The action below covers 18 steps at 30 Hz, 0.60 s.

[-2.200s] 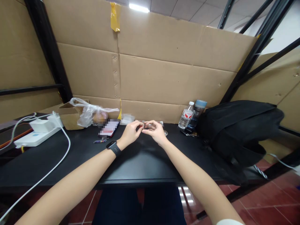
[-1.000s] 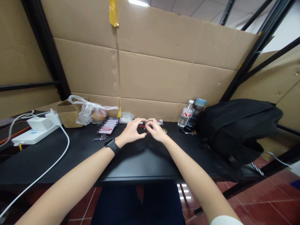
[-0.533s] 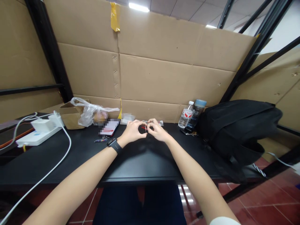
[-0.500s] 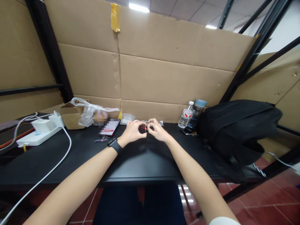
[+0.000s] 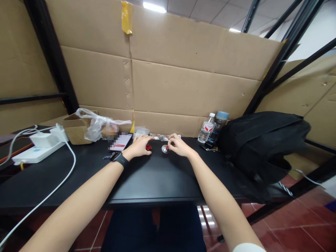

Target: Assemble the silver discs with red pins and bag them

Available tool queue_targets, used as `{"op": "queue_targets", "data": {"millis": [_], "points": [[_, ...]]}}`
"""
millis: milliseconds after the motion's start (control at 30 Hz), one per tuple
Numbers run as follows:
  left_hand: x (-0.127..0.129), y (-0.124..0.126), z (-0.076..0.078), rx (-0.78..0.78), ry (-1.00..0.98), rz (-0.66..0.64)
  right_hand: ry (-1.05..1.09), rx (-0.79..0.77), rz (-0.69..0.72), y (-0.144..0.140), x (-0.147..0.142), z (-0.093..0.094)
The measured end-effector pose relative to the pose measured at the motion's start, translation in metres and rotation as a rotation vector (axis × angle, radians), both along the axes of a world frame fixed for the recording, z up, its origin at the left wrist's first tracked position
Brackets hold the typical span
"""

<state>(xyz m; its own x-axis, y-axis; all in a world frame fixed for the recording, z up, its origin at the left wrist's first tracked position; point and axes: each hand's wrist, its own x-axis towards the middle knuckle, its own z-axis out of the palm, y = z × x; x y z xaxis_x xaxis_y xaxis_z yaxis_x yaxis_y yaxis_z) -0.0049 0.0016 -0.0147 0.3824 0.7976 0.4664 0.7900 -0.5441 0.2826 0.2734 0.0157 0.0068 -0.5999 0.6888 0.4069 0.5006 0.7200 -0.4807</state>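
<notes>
My right hand (image 5: 179,145) pinches a small red piece whose silvery round disc (image 5: 165,149) hangs at the fingertips, close above the black table. The exact kind of this part is too small to make out. To its left, my left hand (image 5: 138,145), with a dark watch on the wrist, has thumb and fingers apart. A small crumpled-looking red thing (image 5: 148,148) shows between them, near the thumb; whether they touch it I cannot tell. Behind the hands, clear plastic packets (image 5: 159,137) with small shiny and red bits lie along the cardboard wall.
A phone (image 5: 121,142) and a clear plastic bag (image 5: 96,127) are left of my hands. A cardboard box (image 5: 77,129) and white power strip (image 5: 39,152) stand farther left. Two bottles, a water bottle (image 5: 206,128) and a blue-lidded one (image 5: 220,122), stand beside a black backpack (image 5: 262,147).
My hands were together with fingertips meeting around a small red thing. They have moved apart, the left hand to the left, and the silvery disc now shows at the right fingertips.
</notes>
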Motion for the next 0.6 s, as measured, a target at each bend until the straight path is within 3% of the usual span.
{"op": "queue_targets", "data": {"millis": [133,267,467,600], "points": [[-0.019,0.010,-0.002,0.001,0.068,0.006,-0.084,0.016,-0.021,0.010,0.008,-0.007],[-0.017,0.011,-0.004,0.004,0.066,-0.007,-0.109,0.024,-0.024,0.014,0.016,-0.003],[-0.007,0.011,-0.012,0.056,0.080,-0.014,-0.237,-0.016,-0.337,0.019,0.046,0.001],[-0.002,0.011,-0.017,0.064,0.106,0.000,-0.278,-0.144,-0.363,0.022,0.060,-0.003]]}}
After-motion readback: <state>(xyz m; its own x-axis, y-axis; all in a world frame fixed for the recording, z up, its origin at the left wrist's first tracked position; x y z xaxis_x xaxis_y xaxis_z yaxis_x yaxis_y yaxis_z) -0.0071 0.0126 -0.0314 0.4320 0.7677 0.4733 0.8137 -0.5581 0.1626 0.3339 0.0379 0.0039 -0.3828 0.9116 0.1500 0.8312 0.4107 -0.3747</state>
